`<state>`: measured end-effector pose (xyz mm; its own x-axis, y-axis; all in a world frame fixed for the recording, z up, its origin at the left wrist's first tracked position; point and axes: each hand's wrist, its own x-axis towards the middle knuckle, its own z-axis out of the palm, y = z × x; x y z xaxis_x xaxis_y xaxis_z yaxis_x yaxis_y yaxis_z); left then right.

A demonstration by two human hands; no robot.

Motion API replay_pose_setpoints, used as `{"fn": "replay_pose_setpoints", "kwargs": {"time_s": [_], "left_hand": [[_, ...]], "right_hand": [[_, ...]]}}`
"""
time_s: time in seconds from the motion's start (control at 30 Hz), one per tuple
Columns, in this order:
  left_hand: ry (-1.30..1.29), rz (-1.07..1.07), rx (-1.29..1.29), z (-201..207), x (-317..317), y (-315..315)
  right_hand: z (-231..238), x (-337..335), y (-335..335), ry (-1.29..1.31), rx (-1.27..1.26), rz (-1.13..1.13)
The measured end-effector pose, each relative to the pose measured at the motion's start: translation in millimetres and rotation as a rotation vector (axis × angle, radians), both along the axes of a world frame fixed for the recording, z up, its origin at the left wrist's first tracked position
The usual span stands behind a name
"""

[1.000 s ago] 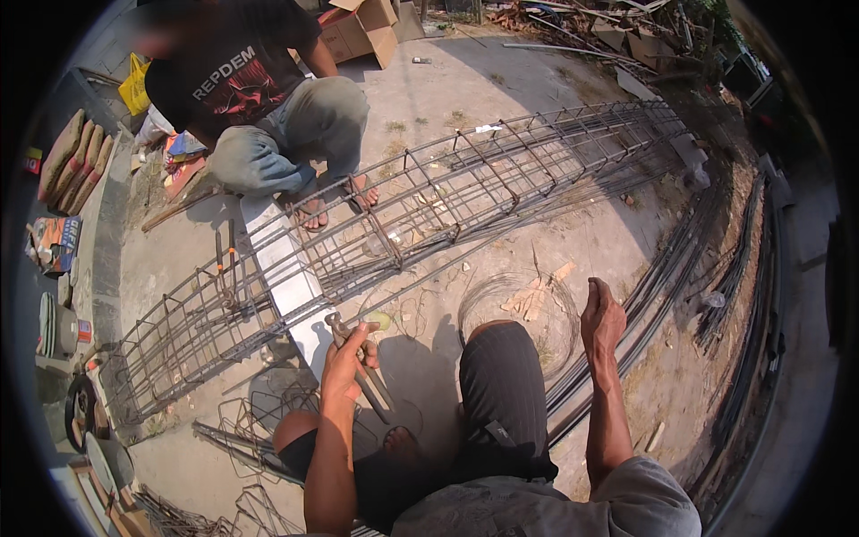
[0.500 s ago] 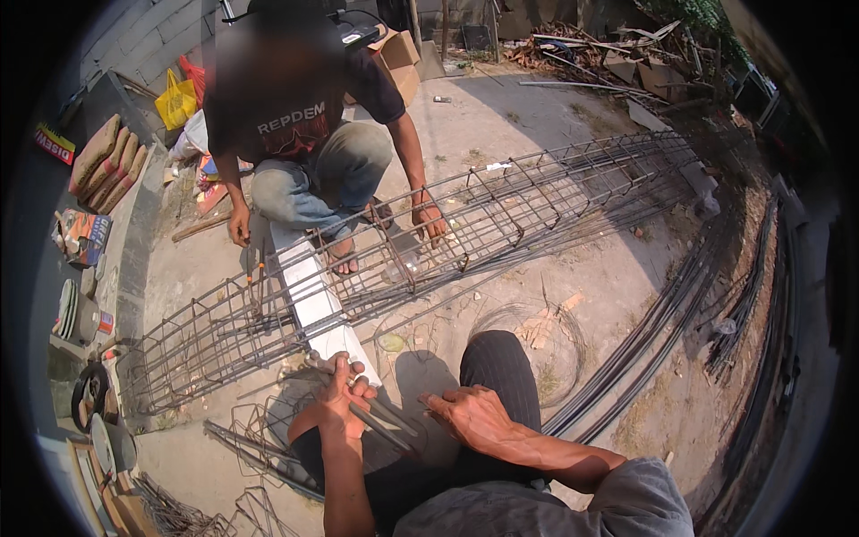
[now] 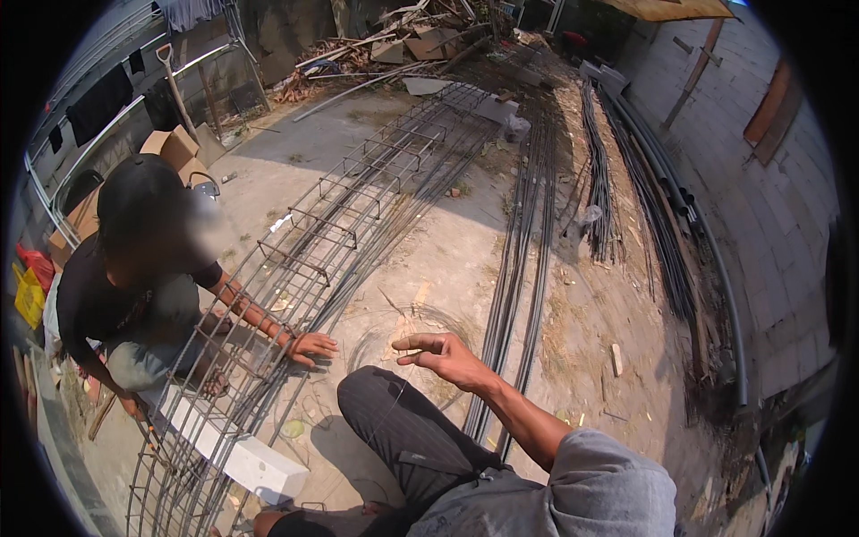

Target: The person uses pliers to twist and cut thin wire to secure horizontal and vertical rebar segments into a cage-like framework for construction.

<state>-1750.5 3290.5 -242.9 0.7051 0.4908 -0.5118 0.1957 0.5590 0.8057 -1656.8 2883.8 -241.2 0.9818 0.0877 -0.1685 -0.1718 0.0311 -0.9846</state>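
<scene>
Long rectangular reinforcement cage of grey-brown steel bars [image 3: 309, 266]: located on the pale concrete ground [image 3: 286, 170], running diagonally from lower left toward upper middle. Near its lower end the bars pass over a white rectangular block [image 3: 267, 467] set crosswise beneath them.

Right hand [image 3: 445, 360]: raised above the dark pinstriped trousers [image 3: 403, 421], well apart from the cage. Index finger and thumb point toward the cage, partly bent; a thin line shows below them, and whether the fingers grasp it cannot be told. Nearest item is a loose coil of thin dark wire [image 3: 443, 315] on the ground, seen just behind the hand. Left hand: outside the view; state of its fingers cannot be told.

Co-worker in a black short-sleeved shirt [image 3: 107, 295]: crouched at the far side of the cage, one arm stretched across it, that hand spread at the near edge; the other hand is low, near orange tool handles [image 3: 152, 437].

Markings: chest print on the black shirt is faint and unreadable; surface of the yellow bag [image 3: 29, 295] at the left rim is too small to read.

Surroundings: straight bundles of dark steel bars [image 3: 514, 259] lie to the right, with a grey pipe [image 3: 729, 313] beyond, near the block wall [image 3: 761, 224]
</scene>
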Motion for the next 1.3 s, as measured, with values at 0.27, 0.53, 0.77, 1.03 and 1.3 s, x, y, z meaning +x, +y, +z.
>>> {"fn": "replay_pose_setpoints", "kwargs": {"time_s": [0.27, 0.53, 0.77, 1.03, 1.3], "left_hand": [[0.023, -0.004, 0.031, 3.6, -11.5, 5.7], [0.018, 0.025, 0.049, 4.7, -29.5, 12.1], [-0.074, 0.063, 0.066, 23.2, -44.2, 35.0], [-0.418, 0.133, -0.157, 25.8, -17.4, -1.2], [-0.366, 0.174, 0.121, 44.7, 17.1, -2.3]], "right_hand": [[-15.0, 23.9, -31.7, 0.270, 0.642, -0.461], [18.7, 13.0, -63.5, 0.135, 0.152, -0.404], [31.3, -2.9, 28.5, -0.491, -0.573, -0.055], [59.6, -27.2, 211.6, -0.645, -0.253, 0.360], [47.6, -45.5, 268.0, -0.692, 0.058, 0.362]]}}
